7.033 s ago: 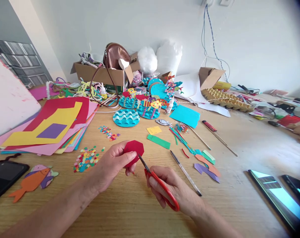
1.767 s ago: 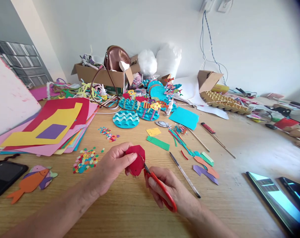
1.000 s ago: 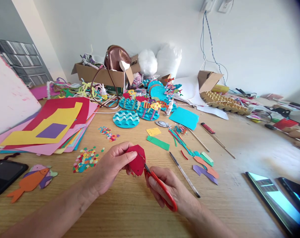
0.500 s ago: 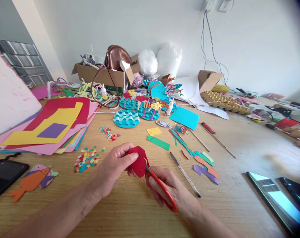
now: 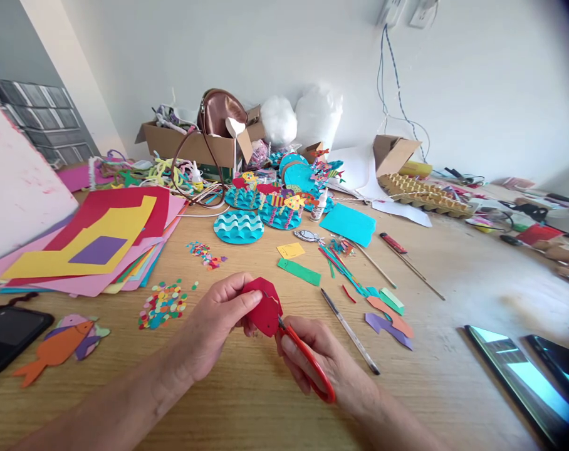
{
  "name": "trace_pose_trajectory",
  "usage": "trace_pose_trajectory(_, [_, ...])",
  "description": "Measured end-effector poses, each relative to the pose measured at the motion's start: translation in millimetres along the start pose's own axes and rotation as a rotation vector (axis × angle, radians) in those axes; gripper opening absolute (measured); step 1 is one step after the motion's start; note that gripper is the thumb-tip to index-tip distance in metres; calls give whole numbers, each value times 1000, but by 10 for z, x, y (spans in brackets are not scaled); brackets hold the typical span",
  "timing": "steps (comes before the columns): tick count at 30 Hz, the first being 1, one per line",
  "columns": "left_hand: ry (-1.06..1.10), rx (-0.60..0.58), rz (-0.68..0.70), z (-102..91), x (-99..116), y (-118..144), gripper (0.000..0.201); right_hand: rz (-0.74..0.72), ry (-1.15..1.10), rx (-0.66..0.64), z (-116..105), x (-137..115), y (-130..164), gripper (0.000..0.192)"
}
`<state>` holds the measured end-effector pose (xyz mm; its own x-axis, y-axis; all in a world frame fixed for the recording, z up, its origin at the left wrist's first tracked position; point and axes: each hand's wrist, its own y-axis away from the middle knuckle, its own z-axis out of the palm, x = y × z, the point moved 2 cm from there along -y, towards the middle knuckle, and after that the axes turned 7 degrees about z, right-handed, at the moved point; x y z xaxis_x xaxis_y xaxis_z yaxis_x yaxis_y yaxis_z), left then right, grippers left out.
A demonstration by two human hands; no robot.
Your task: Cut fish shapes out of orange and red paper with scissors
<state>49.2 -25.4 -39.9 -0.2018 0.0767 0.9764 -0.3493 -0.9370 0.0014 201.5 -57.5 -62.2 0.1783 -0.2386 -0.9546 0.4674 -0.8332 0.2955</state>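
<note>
Between thumb and fingers my left hand (image 5: 228,304) pinches a piece of red paper (image 5: 266,313), held up over the table. A cut line runs across the paper, and a small dark dot shows near its lower edge. My right hand (image 5: 315,351) is wrapped round the red-handled scissors (image 5: 319,376), whose blades meet the paper's right edge. The blade tips are partly hidden. Beyond my hands lie a green paper strip (image 5: 299,272) and a yellow paper piece (image 5: 291,250). To the right of the scissors is a pen (image 5: 350,332).
Coloured paper sheets (image 5: 91,244) are stacked at left, near paper dots (image 5: 162,304) and an orange paper fish (image 5: 56,344). Farther back stand blue wavy paper discs (image 5: 239,227) and a cardboard box (image 5: 185,145). Paper scraps (image 5: 390,313) and a phone (image 5: 514,376) lie at right.
The scissors' blades have closed somewhat at the red paper's edge, and the cut line across the paper shows more plainly. Both hands stay nearly in place; the view has shifted slightly.
</note>
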Motion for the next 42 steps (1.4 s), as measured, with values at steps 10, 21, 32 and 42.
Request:
trace_pose_trajectory(10, [24, -26, 14, 3, -15, -5, 14, 6, -37, 2, 9, 7, -6, 45])
trace_pose_trajectory(21, [37, -11, 19, 8, -14, 12, 14, -24, -12, 20, 27, 10, -19, 45])
trace_pose_trajectory(32, [106, 6, 2, 29, -31, 19, 11, -29, -19, 48, 33, 27, -20, 47])
trace_pose_trajectory(42, [-82, -17, 57, 10, 33, 20, 14, -36, 1, 33, 31, 4, 1, 46])
